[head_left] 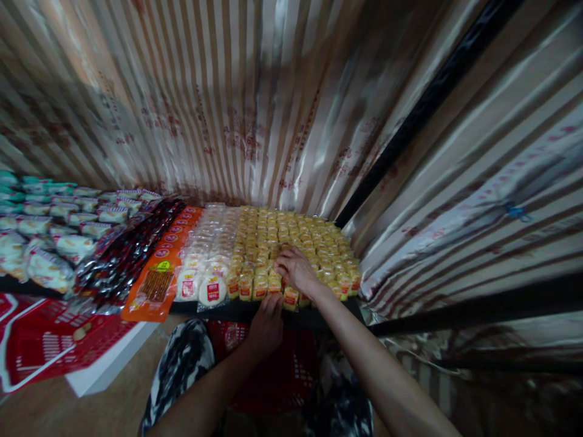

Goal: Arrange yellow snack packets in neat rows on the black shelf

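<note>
Tight rows of small yellow snack packs [259, 240] in clear wrappers fill the right end of a dark shelf [246, 312]. My right hand [295, 267] reaches over them from the right, fingers bent down and closed on a pack among the front rows; the fingertips are partly hidden. My left hand [266, 325] is low at the shelf's front edge. Its fingers point up, stretched out and resting against the front of a yellow pack [274, 283], without wrapping round it.
Left of the yellow packs are round white packs [212, 290], an orange snack bag [152, 291], dark red packets [122, 261] and white bags [73, 243]. Red baskets [50, 340] are below. A striped sheet [255, 109] hangs behind; a black pole [410, 127] slants at right.
</note>
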A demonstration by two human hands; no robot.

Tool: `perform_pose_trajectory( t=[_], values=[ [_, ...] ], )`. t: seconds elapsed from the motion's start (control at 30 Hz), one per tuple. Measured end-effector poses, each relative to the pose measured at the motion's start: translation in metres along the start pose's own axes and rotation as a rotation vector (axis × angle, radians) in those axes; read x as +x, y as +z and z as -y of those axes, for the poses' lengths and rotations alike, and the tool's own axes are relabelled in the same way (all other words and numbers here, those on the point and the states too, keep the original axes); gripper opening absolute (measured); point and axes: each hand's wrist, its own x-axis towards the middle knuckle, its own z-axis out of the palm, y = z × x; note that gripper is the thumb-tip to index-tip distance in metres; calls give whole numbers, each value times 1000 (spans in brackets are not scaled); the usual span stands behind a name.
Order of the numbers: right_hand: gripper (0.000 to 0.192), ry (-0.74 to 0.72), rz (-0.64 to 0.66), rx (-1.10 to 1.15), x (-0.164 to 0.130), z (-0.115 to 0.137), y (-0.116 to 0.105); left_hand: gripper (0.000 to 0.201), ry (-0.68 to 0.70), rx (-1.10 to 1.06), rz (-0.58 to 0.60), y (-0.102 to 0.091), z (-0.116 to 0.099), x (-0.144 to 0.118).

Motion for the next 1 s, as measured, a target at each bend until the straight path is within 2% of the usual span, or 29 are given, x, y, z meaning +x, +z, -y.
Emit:
perform_pose_trajectory(
  t=[0.13, 0.27, 0.33, 0.53, 0.7, 0.83, 1.0],
  values=[
    [17, 2, -45, 23, 1, 4, -2, 63, 4, 11, -17, 0, 0, 0],
    [12, 24, 3, -10, 2, 8, -3, 64, -7, 19, -21, 1, -1, 0],
    [17, 46, 13, -46, 2, 8, -3, 64, -11, 20, -23, 2, -2, 0],
    [15, 92, 25, -50, -1, 3, -2, 64, -28, 13, -16, 3, -1, 1],
    [19, 72, -20, -5, 2, -4, 1, 63, -34, -5, -19, 2, -1, 2],
    [31, 149, -69, -9, 7, -6, 3, 62, -23, -25, -21, 0, -1, 2],
    [27, 245, -31, -81, 15, 0, 3, 62, -37, -10, 17, 0, -1, 2]
  ],
)
